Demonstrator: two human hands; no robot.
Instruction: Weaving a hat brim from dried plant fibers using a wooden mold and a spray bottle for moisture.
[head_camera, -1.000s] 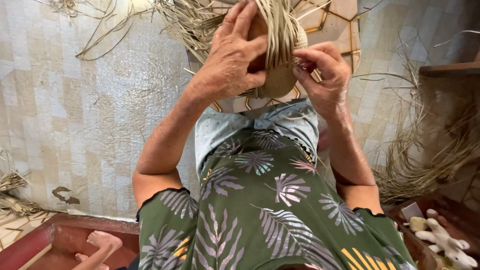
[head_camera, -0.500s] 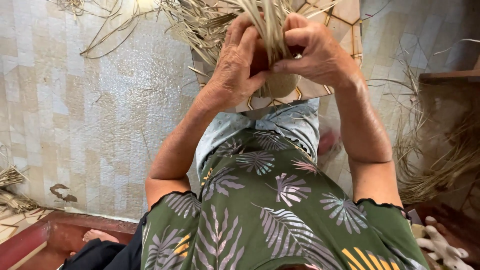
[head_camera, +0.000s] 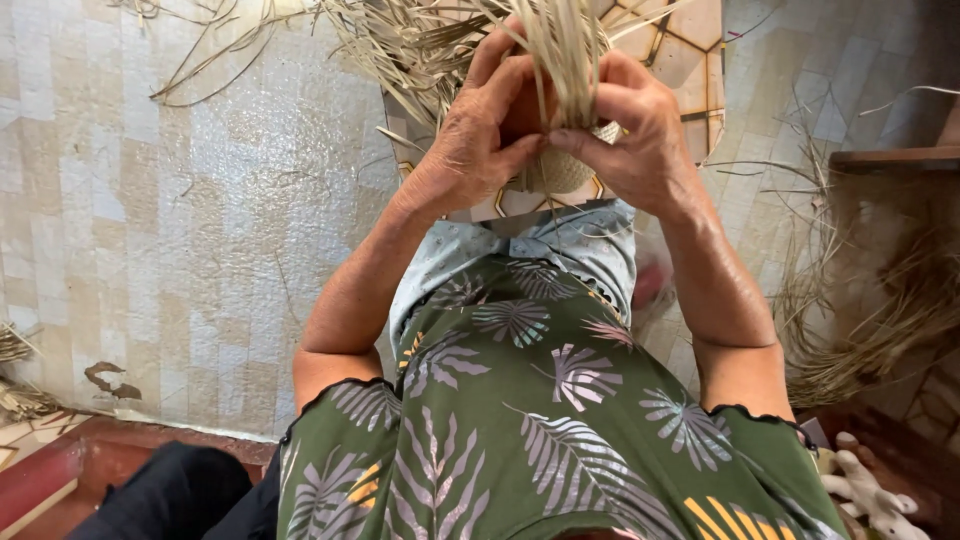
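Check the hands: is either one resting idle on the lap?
No, the left hand and right hand are both raised, gripping the straw strands.

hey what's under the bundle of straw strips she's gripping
A pale woven piece shows below both hands, left hand and right hand, holding the straw strips. Its upper part is hidden by fingers.

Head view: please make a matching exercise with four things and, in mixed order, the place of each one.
Things:
1. left hand
2. straw bundle
3. white toy
4. dry straw pile

Places:
A. bottom right corner
B. on the floor, right side
C. gripped between both hands
D. on the left of the bundle

Pairs: 1-D, 2-C, 3-A, 4-B
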